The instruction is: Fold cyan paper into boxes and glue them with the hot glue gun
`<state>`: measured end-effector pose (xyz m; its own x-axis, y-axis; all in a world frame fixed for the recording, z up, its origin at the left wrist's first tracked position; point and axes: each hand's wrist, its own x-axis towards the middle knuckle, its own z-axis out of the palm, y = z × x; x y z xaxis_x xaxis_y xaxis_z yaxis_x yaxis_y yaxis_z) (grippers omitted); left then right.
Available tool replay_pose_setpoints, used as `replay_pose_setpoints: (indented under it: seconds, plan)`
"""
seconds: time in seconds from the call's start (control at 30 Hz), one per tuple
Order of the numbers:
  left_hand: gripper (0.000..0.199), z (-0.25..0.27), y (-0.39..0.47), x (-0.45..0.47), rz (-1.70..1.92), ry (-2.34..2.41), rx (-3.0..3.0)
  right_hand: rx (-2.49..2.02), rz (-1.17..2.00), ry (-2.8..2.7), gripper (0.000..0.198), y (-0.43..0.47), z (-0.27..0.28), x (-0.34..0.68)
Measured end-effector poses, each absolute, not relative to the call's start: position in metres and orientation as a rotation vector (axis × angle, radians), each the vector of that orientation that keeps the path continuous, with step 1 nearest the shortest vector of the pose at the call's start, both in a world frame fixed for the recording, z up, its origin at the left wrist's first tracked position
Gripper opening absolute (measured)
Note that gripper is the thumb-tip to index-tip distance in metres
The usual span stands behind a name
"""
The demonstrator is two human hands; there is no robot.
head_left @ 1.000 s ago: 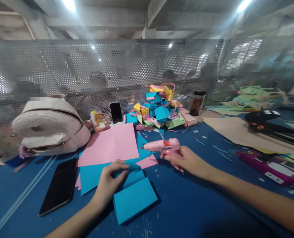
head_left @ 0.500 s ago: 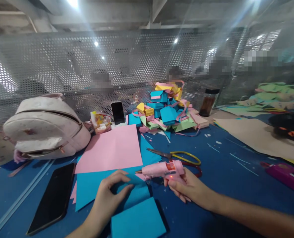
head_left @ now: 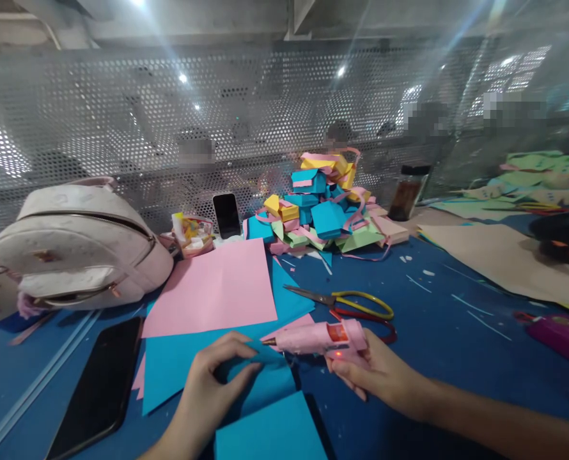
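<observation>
A pink hot glue gun (head_left: 313, 338) with a small red light lit is gripped in my right hand (head_left: 378, 370). Its nozzle points left, close over the far edge of a folded blue paper piece (head_left: 272, 428). My left hand (head_left: 222, 377) pinches that far edge between thumb and fingers. Under and behind it lie a blue paper sheet (head_left: 169, 367) and a pink paper sheet (head_left: 212, 294). Just beyond the glue gun rest scissors (head_left: 342, 301), one handle yellow and one red.
A dark phone (head_left: 97, 383) and a white backpack (head_left: 87, 246) are at left. Behind stand a propped phone (head_left: 227, 215), a heap of coloured paper boxes (head_left: 323, 211) and a dark-lidded bottle (head_left: 408, 193). Brown paper sheets (head_left: 495, 252) and a purple object (head_left: 562, 338) sit at right.
The glue gun has moved slightly down and right within the view, its nozzle still by the paper's edge. My left hand keeps its pinch. The whole view has shifted a little.
</observation>
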<state>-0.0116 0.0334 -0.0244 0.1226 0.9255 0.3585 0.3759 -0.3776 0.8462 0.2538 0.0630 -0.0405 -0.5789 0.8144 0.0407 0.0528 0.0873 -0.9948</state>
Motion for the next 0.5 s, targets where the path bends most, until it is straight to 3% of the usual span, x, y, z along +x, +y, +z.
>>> replay_pose_setpoints:
  seconds: [0.5]
  plan:
    - [0.005,-0.025,0.0341,-0.0135,1.229,1.289,1.856,-0.933,1.482,-1.785,0.04,0.0622,-0.0386,0.2547]
